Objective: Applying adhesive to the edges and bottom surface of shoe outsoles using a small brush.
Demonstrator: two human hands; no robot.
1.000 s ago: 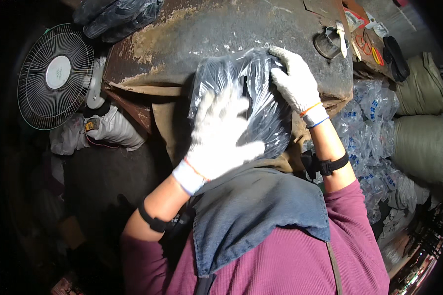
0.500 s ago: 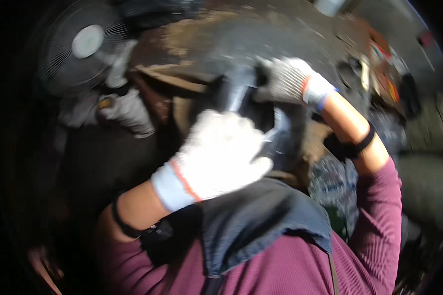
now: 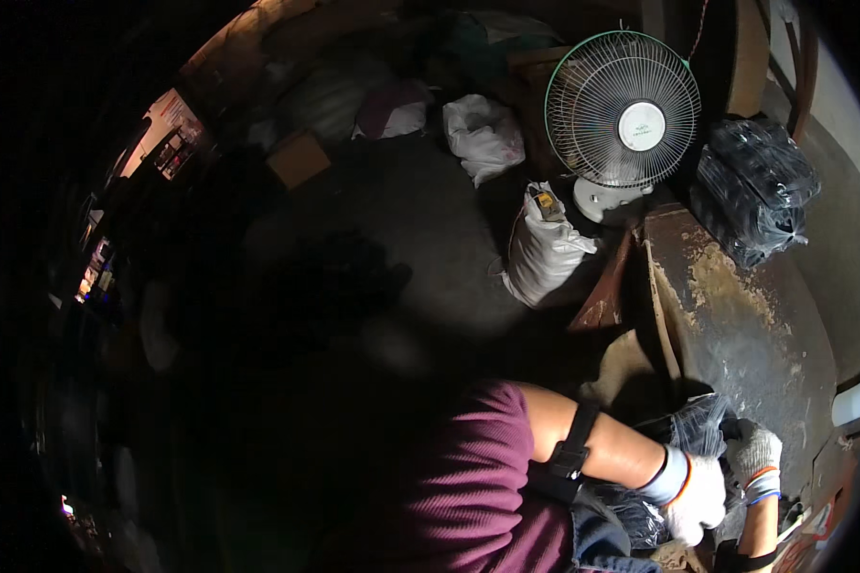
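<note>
A black plastic bag (image 3: 702, 423), glossy and creased, lies at the near edge of a worn table (image 3: 764, 334), at lower right. My left hand (image 3: 699, 500), in a white knit glove, has its fingers curled over the bag, and part of the plastic is hidden beneath it. Just to its right, my right hand (image 3: 757, 453), gloved in the same way, is bent around the bag's right side. Its fingertips are partly hidden against the dark plastic. A black strap with a small box (image 3: 571, 454) is around my left forearm.
A standing fan (image 3: 631, 119) is beyond the table's far end, near a wrapped black bundle (image 3: 755, 191). White sacks (image 3: 545, 250) and a cardboard box (image 3: 299, 160) rest on the dark floor. A white container (image 3: 858, 401) is at the right.
The view has swung left, so the fan, hands and table now appear farther right. My hands remain at the black plastic bag; blur in the earlier frame hides finer finger movement.
</note>
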